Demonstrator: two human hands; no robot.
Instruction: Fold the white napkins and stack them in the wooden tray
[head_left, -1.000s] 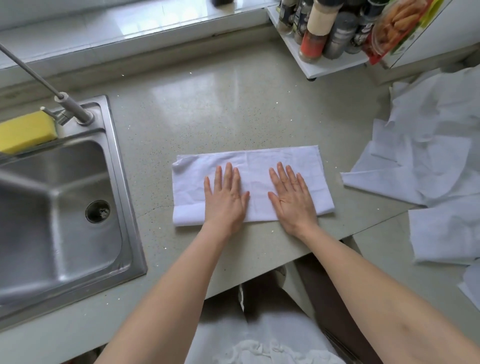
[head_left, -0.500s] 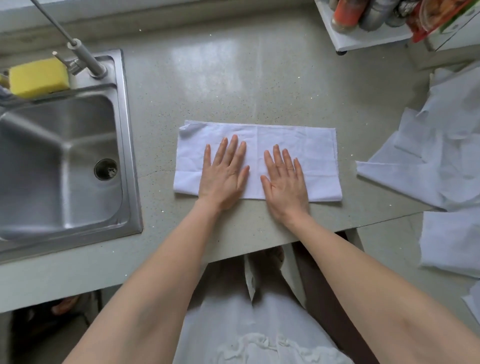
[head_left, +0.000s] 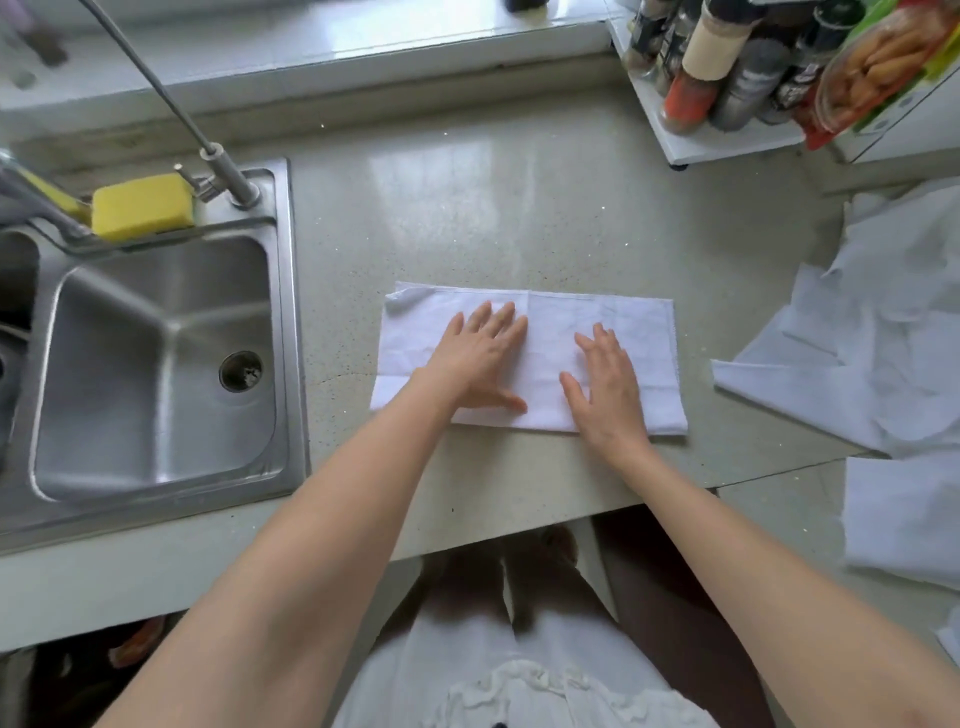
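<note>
1. Head view, looking down on a pale speckled worktop (head_left: 493, 218) from a standing position.
2. Folded white napkin (head_left: 550, 332) lying flat near the front edge of the worktop, long side running left to right, faint vertical crease visible near its middle.
3. Left hand (head_left: 480, 358) palm down on the left half of the napkin, fingers straight and slightly spread, thumb extended toward the near edge; gripping nothing.
4. Right hand (head_left: 608, 387) palm down on the right half of the napkin, fingers straight and together, thumb apart; gripping nothing, heel of the palm at the near edge of the cloth.
5. Hands apart from one another, strip of bare napkin between them.
6. Pile of loose white napkins (head_left: 872, 343) unfolded and rumpled on the worktop to the right, well apart from the folded one, running on past the right frame edge.
7. Wooden tray not seen from this angle.
8. Stainless steel sink (head_left: 161, 364) set into the worktop to the left, drain visible in the basin.
9. Yellow sponge (head_left: 143, 205) resting on the rear ledge of the sink, just beside the base of the tap (head_left: 223, 166).
10. White rack (head_left: 727, 143) at the rear right carrying several seasoning bottles (head_left: 696, 78), labels too blurred to read.
</note>
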